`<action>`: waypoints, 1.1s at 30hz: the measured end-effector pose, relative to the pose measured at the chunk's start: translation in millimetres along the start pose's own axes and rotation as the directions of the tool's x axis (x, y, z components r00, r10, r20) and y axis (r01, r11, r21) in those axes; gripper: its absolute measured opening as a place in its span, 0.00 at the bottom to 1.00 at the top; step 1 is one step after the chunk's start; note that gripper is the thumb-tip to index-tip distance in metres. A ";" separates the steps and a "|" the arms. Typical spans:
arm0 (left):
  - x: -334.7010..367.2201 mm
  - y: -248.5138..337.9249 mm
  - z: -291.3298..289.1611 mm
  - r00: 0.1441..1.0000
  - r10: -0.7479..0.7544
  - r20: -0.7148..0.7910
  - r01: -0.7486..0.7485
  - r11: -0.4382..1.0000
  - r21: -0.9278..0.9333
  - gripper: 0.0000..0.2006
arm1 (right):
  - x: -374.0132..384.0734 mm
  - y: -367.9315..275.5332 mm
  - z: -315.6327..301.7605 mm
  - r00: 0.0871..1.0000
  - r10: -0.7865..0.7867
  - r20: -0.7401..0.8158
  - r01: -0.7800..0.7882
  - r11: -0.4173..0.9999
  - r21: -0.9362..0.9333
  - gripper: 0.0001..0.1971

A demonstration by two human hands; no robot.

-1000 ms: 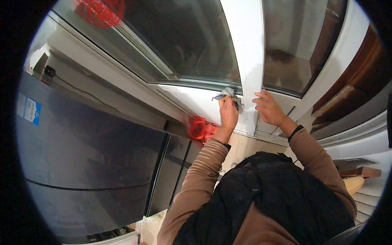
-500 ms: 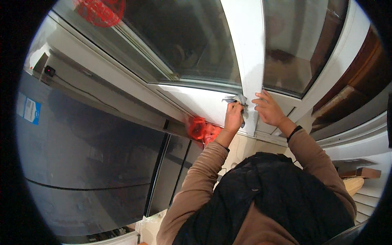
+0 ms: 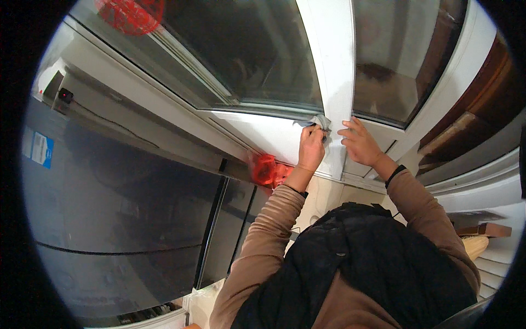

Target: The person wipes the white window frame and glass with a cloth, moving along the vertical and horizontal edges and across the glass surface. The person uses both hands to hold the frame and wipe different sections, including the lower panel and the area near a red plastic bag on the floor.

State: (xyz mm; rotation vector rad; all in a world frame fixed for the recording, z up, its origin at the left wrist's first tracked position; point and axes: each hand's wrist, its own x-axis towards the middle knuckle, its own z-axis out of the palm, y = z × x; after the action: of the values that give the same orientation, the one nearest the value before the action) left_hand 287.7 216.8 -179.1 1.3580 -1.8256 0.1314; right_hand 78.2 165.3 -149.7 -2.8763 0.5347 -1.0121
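A crumpled grey cloth (image 3: 320,120) is bunched in my left hand (image 3: 311,148), whose fingers are closed around it. That hand presses the cloth against the white door frame (image 3: 337,71), just under the lower corner of the left glass pane (image 3: 246,49). My right hand (image 3: 361,142) is open, fingers spread, and its fingertips rest at the edge of the same upright, below the right glass pane (image 3: 408,60). It holds nothing. Part of the cloth is hidden behind my left fingers.
At the left stands a large dark-grey refrigerator (image 3: 120,203) with a blue-and-white label (image 3: 39,148). A red plastic bag (image 3: 268,171) sits on the floor by the door's base. Red round decoration (image 3: 134,13) hangs on the glass. Brown wooden furniture (image 3: 471,104) is at the right.
My left hand has slid slightly up and left with the cloth, up to the pane's lower edge. The right hand has shifted up a little.
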 end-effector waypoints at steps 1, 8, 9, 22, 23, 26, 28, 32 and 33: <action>0.2 0.2 -0.4 1.000 -0.022 0.012 0.022 1.000 -0.001 0.06 | -0.4 0.0 0.3 1.000 0.004 0.009 -0.004 1.000 -0.014 0.06; 2.9 6.5 -2.5 0.999 -0.034 -0.030 0.033 0.999 -0.018 0.09 | -1.1 0.2 -0.2 0.999 -0.011 -0.030 0.011 1.000 0.007 0.07; 3.5 6.8 -2.7 0.997 -0.053 -0.050 0.053 0.999 -0.002 0.09 | -1.1 -0.1 -0.6 1.000 -0.004 -0.022 0.004 1.000 0.005 0.07; -0.8 2.1 -3.5 0.961 -0.192 0.197 0.194 0.981 0.010 0.05 | -0.1 -3.0 -3.1 1.000 0.008 0.014 -0.008 1.000 -0.017 0.05; -0.1 1.4 -4.7 0.989 -0.128 0.068 0.130 0.991 -0.023 0.05 | 0.0 -2.9 -2.9 1.000 0.007 -0.018 -0.007 1.000 -0.003 0.05; 5.2 -3.9 -9.3 0.986 -0.149 -0.077 0.147 0.989 -0.024 0.06 | 0.2 -2.7 -2.7 1.000 0.009 0.002 -0.009 1.000 0.003 0.05; 7.4 -7.4 -11.0 0.984 -0.132 -0.121 0.140 0.988 0.065 0.06 | 0.2 -2.8 -2.5 1.000 0.002 -0.017 -0.002 1.000 0.003 0.05; 2.8 -10.2 -10.3 0.991 -0.128 -0.029 0.129 0.991 0.035 0.07 | 0.6 -3.5 -1.5 1.000 0.009 -0.028 -0.009 1.000 0.021 0.06; 0.4 -10.2 -9.2 0.988 -0.141 -0.055 0.142 0.990 0.021 0.06 | 0.6 -3.5 -1.2 0.999 0.011 -0.031 -0.011 1.000 0.022 0.06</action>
State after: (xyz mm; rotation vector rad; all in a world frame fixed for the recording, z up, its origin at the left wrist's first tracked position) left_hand 301.3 217.2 -176.7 1.4830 -1.6823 0.1146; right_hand 79.0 168.5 -147.8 -2.8398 0.5375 -1.0561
